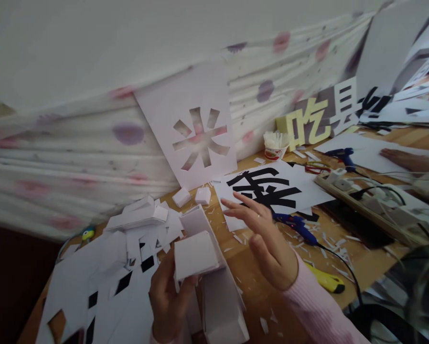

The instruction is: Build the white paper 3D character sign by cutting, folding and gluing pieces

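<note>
My left hand (pixel 167 298) grips a small white box-like piece (pixel 196 254), its flat face turned up. Beneath and behind that piece lies a long white open-sided form (pixel 223 301) on the table. To the right, my right hand (pixel 266 239) hovers with its fingers spread and nothing in them. Just beyond it a blue glue gun (pixel 296 227) rests on the table, near a white sheet (pixel 236 223) bearing black character strokes (pixel 268 186). Two small white blocks (pixel 202 196) sit behind the long form.
Cut white sheets (pixel 74 282) cover the left side. A power strip (pixel 365 205), a yellow cutter (pixel 325 278) and a second glue gun (pixel 343 155) lie right. Another person's hand (pixel 408 160) rests on paper. A panel (pixel 218 91) leans on the wall. Paper scraps litter the table.
</note>
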Tool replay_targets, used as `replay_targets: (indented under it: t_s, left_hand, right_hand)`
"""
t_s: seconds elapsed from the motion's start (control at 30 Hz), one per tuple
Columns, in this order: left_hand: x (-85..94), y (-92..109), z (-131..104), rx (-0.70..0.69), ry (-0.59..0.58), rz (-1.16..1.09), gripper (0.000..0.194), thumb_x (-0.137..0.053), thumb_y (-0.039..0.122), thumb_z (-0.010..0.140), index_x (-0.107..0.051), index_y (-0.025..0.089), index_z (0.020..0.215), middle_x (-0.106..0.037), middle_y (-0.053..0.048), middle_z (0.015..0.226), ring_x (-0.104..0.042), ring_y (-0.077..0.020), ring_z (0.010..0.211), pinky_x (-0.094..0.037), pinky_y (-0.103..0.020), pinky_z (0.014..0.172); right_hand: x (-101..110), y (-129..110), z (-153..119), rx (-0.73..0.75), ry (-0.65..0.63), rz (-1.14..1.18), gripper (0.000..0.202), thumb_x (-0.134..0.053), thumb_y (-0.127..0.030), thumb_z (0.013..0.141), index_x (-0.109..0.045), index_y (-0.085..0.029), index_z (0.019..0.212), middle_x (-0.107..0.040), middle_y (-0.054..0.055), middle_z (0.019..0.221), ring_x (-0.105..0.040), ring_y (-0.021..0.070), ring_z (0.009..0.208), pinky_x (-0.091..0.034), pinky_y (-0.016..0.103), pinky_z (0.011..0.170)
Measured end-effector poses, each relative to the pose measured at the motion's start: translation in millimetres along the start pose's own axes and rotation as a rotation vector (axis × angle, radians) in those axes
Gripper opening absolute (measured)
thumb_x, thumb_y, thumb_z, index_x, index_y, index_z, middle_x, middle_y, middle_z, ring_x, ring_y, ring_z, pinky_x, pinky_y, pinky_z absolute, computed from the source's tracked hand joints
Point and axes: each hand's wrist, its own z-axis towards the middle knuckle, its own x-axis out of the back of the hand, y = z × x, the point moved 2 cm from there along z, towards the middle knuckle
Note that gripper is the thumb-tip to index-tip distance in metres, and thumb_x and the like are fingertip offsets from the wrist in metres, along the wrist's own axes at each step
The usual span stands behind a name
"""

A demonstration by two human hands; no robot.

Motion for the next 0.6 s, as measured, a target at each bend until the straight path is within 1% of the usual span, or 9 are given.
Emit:
replay_targets:
  t_s: [0.03, 0.1, 0.17, 0.2, 0.27, 0.33, 0.43, 0.53, 0.6]
  left_hand:
    - [-0.6, 0, 1, -0.003, 0.007, 0.014, 0.043, -0.079, 0.036, 0.074, -0.072, 0.022, 0.115, -0.076, -0.010, 0.109, -0.073, -0.0282, 0.102, -0.060, -0.035, 0.085]
    - [-1.2, -1, 2, 0.004, 0.022, 0.042, 0.044, -0.080, 0.039, 0.072, -0.074, 0.020, 0.111, -0.077, -0.011, 0.105, -0.073, -0.0287, 0.098, -0.060, -0.036, 0.084]
    - [-1.2, -2, 2, 0.007, 0.036, 0.051, 0.046, -0.081, 0.043, 0.070, -0.074, 0.019, 0.109, -0.077, -0.012, 0.106, -0.073, -0.0300, 0.099, -0.060, -0.038, 0.085]
    - [-1.3, -3, 2, 0.011, 0.028, 0.042, 0.048, -0.080, 0.043, 0.071, -0.074, 0.019, 0.111, -0.076, -0.013, 0.109, -0.072, -0.0307, 0.101, -0.059, -0.039, 0.087]
    - [-1.9, -3, 0, 0.026, -0.002, 0.014, 0.050, -0.078, 0.042, 0.074, -0.071, 0.020, 0.118, -0.073, -0.013, 0.118, -0.069, -0.0318, 0.109, -0.057, -0.042, 0.092]
    - [-2.9, 0, -2, 0.046, -0.029, -0.024, 0.054, -0.079, 0.040, 0.073, -0.068, 0.023, 0.123, -0.070, -0.012, 0.126, -0.065, -0.0320, 0.118, -0.054, -0.044, 0.099]
    - [-5.3, 6, -1, 0.125, -0.048, -0.239, 0.073, -0.086, 0.050, 0.063, -0.064, 0.027, 0.128, -0.068, -0.011, 0.129, -0.062, -0.0327, 0.121, -0.052, -0.041, 0.100]
    - [-9.0, 11, 13, 0.239, -0.057, -0.531, 0.077, -0.069, 0.073, 0.068, -0.064, 0.025, 0.128, -0.071, -0.013, 0.123, -0.068, -0.0334, 0.111, -0.057, -0.041, 0.090]
    - [-12.5, 10, 30, 0.305, -0.088, -0.585, 0.068, -0.057, 0.074, 0.078, -0.069, 0.022, 0.119, -0.076, -0.013, 0.109, -0.072, -0.0304, 0.097, -0.060, -0.037, 0.077]
  right_hand:
    - [-1, -2, -1, 0.007, -0.013, 0.138, 0.062, -0.023, -0.066, 0.098, -0.065, -0.024, 0.115, -0.066, 0.010, 0.129, -0.040, 0.0334, 0.137, -0.027, 0.054, 0.107]
    - [-2, -6, -4, 0.052, -0.117, 0.374, 0.077, -0.005, -0.066, 0.097, -0.071, -0.027, 0.089, -0.075, 0.007, 0.103, -0.055, 0.0297, 0.122, -0.039, 0.048, 0.099]
    - [0, -4, -6, 0.080, -0.180, 0.288, 0.078, -0.006, -0.063, 0.099, -0.067, -0.027, 0.067, -0.073, 0.005, 0.073, -0.064, 0.0286, 0.100, -0.039, 0.049, 0.096]
    - [2, 0, -6, 0.061, -0.148, 0.130, 0.072, -0.015, -0.063, 0.099, -0.068, -0.027, 0.069, -0.073, 0.005, 0.072, -0.064, 0.0297, 0.099, -0.035, 0.052, 0.099]
    - [10, 10, -4, -0.017, 0.029, -0.149, 0.055, -0.033, -0.063, 0.097, -0.072, -0.024, 0.094, -0.076, 0.009, 0.100, -0.057, 0.0340, 0.114, -0.026, 0.059, 0.105]
    - [15, 18, -2, -0.076, 0.180, -0.130, 0.056, -0.036, -0.065, 0.095, -0.064, -0.024, 0.122, -0.061, 0.012, 0.137, -0.044, 0.0351, 0.134, -0.023, 0.060, 0.109]
    - [13, 19, 3, -0.099, 0.163, 0.362, 0.065, -0.018, -0.072, 0.095, -0.058, -0.035, 0.130, -0.047, 0.003, 0.153, -0.035, 0.0269, 0.144, -0.032, 0.051, 0.111]
    - [6, 13, 12, -0.129, 0.026, 0.822, 0.076, -0.011, -0.079, 0.089, -0.067, -0.038, 0.118, -0.057, 0.000, 0.144, -0.039, 0.0241, 0.143, -0.044, 0.045, 0.103]
    - [0, 10, 19, -0.178, -0.014, 1.000, 0.074, -0.016, -0.080, 0.089, -0.072, -0.035, 0.108, -0.067, 0.002, 0.132, -0.049, 0.0232, 0.135, -0.048, 0.040, 0.097]
